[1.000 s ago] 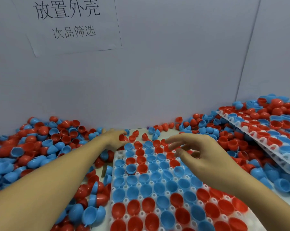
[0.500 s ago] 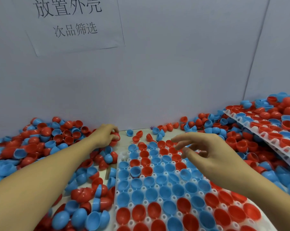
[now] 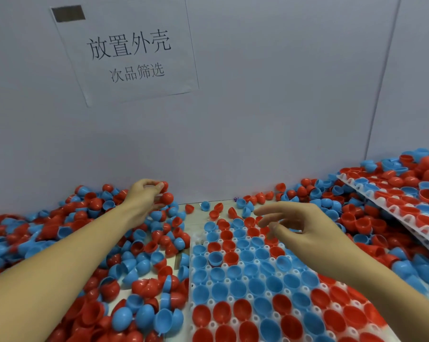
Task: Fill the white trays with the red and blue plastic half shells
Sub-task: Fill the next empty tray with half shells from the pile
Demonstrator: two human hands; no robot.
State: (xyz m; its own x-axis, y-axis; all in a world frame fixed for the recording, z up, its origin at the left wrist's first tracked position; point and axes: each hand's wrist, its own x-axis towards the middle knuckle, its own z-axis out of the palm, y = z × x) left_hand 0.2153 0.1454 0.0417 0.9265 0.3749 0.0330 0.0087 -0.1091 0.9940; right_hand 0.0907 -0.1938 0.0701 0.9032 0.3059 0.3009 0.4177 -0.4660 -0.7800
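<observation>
Half shells (image 3: pixel 109 245), too many to be counted, are heaped at left and right. Two white trays are seen: one (image 3: pixel 245 275) filled at lower centre, another (image 3: pixel 393 206) cut off at right. A red shell (image 3: pixel 164 186) is pinched by the left hand (image 3: pixel 144 196); the right hand (image 3: pixel 304 230) is spread.

left hand (image 3: pixel 144 196) pinches red shell (image 3: pixel 164 185) | right hand (image 3: pixel 304 230) spread over white tray (image 3: pixel 233 265)

Glossy smooth plastic half shells (image 3: pixel 144 267), matt white plastic tray (image 3: pixel 229 299), paper sign (image 3: pixel 129 53)
</observation>
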